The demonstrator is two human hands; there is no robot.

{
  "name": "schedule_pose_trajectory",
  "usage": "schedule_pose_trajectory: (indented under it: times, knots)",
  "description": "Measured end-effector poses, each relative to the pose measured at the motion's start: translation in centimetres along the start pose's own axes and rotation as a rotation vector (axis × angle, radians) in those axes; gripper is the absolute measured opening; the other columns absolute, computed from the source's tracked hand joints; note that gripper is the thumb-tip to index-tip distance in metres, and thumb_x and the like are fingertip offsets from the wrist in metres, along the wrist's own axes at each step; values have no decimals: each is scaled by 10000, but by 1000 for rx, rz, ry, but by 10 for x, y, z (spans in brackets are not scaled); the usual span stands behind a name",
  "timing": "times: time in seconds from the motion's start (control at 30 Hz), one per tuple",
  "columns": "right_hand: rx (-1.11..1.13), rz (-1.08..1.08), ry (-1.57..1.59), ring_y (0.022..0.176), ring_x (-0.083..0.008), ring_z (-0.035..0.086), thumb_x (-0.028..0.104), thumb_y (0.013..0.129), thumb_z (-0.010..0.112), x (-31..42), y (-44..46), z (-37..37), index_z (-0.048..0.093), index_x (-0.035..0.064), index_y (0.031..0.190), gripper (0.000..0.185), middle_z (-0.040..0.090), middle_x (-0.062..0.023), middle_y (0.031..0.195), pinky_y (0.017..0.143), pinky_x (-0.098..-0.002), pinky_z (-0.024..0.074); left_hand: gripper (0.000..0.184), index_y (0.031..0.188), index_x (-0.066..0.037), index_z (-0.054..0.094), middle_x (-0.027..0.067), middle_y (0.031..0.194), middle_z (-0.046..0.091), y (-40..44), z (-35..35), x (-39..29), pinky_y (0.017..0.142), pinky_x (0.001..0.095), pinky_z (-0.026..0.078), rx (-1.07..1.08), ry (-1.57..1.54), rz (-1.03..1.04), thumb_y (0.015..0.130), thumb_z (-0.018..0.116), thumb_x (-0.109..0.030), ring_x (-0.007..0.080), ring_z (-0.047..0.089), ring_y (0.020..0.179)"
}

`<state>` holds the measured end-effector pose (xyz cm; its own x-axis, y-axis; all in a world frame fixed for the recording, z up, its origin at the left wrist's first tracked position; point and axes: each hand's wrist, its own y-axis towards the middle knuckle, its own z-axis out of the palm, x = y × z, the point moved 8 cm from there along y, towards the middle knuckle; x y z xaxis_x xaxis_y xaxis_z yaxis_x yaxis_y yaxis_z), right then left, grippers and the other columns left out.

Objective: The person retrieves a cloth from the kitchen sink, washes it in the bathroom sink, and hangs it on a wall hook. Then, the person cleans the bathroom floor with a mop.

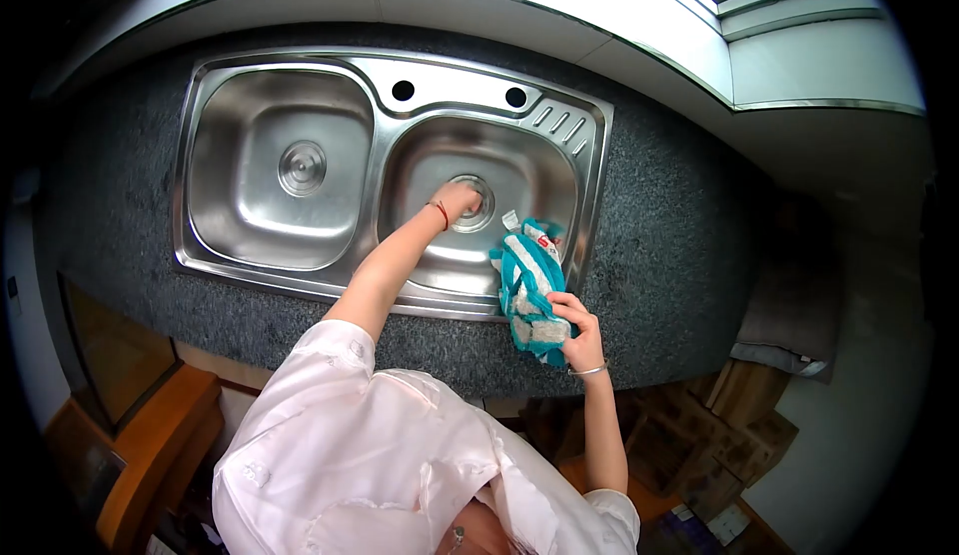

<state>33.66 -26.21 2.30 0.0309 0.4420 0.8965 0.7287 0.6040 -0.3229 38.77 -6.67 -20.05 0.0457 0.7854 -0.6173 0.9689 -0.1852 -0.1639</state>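
My left hand (459,199) reaches down into the right basin (410,175) of the steel double sink. Its fingers are closed at the middle of the drain strainer (483,217), and the hand covers part of it. The fingertips are hidden. A teal and white striped cloth (531,290) hangs bunched over the front right rim of that basin, with a small white tag at its upper end. My right hand (576,335) grips the cloth's lower end above the dark speckled countertop.
The left basin (240,175) has its own round drain strainer (302,168). Two dark holes sit in the sink's back ledge, beside a ridged corner (561,125). Dark speckled countertop (669,235) surrounds the sink. A white windowsill runs behind it. Cardboard boxes (714,445) stand below at right.
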Motion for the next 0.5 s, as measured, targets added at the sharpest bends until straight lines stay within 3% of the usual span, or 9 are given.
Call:
schedule_pose_trajectory:
  times: [0.1, 0.17, 0.2, 0.27, 0.3, 0.37, 0.4, 0.47, 0.5]
  knots:
    - [-170, 64, 288, 1001, -198, 518, -71, 614, 584, 0, -7, -12, 598, -29, 945, 334, 555, -81, 1055, 879, -290, 382, 121, 786, -116, 600, 85, 878, 597, 5, 8, -9, 616, 351, 470, 121, 233, 16, 696, 519, -122, 234, 600, 713]
    - [-349, 155, 581, 946, -185, 548, 24, 712, 574, -22, -18, -28, 549, -34, 1018, 313, 541, -84, 1070, 838, -304, 437, 202, 899, -132, 585, 137, 979, 556, -5, -4, -11, 672, 363, 474, 0, 231, -45, 710, 541, -188, 275, 592, 779]
    - [-293, 133, 723, 938, -214, 555, 75, 741, 563, 20, -17, -26, 529, -34, 1033, 314, 537, -108, 1081, 833, -340, 458, 254, 955, -139, 577, 163, 1029, 535, -13, -13, -13, 700, 369, 476, -63, 233, -77, 717, 552, -222, 296, 588, 812]
    - [-402, 106, 1037, 947, -244, 551, 110, 746, 566, 30, -27, -38, 512, -21, 1059, 343, 540, -120, 1080, 841, -372, 460, 387, 1076, -147, 522, 196, 1124, 472, -45, -55, -36, 761, 366, 461, -39, 41, -126, 740, 557, -335, 316, 549, 923]
    - [-330, -6, 1039, 967, -253, 540, 135, 756, 558, 37, -26, -46, 501, -12, 1076, 357, 535, -126, 1091, 855, -387, 450, 459, 1137, -150, 495, 213, 1171, 441, -63, -76, -48, 792, 365, 454, -37, -56, -155, 751, 559, -392, 326, 529, 978]
    - [-205, -162, 1146, 996, -271, 523, 260, 798, 508, 63, -17, -44, 489, 18, 1105, 391, 526, -129, 1110, 869, -412, 435, 656, 1232, -148, 417, 197, 1247, 390, -84, -86, -77, 848, 363, 419, 66, -537, -104, 748, 490, -584, 311, 439, 1109]
    - [-157, -201, 1252, 1006, -279, 516, 358, 831, 467, 80, -13, -38, 488, 39, 1115, 428, 522, -126, 1116, 871, -421, 429, 748, 1307, -151, 302, 181, 1345, 255, -114, -107, -111, 915, 423, 365, 270, -908, -222, 764, 359, -662, 275, 293, 1231]
    - [202, -386, 1250, 1082, -236, 454, 349, 791, 538, 149, -8, 2, 438, 77, 1177, 482, 433, -89, 1201, 943, -405, 365, 891, 1361, -215, 102, 143, 1407, -13, -140, -117, -144, 956, 586, 214, 237, -1272, -202, 684, 254, -773, 379, 26, 1279]
    - [261, -459, 1247, 1118, -224, 415, 394, 775, 554, 155, 3, 10, 402, 94, 1207, 547, 385, -72, 1231, 970, -400, 329, 944, 1362, -226, 90, 149, 1405, -24, -144, -115, -157, 962, 592, 190, 266, -1468, -161, 637, 255, -808, 436, 27, 1259]
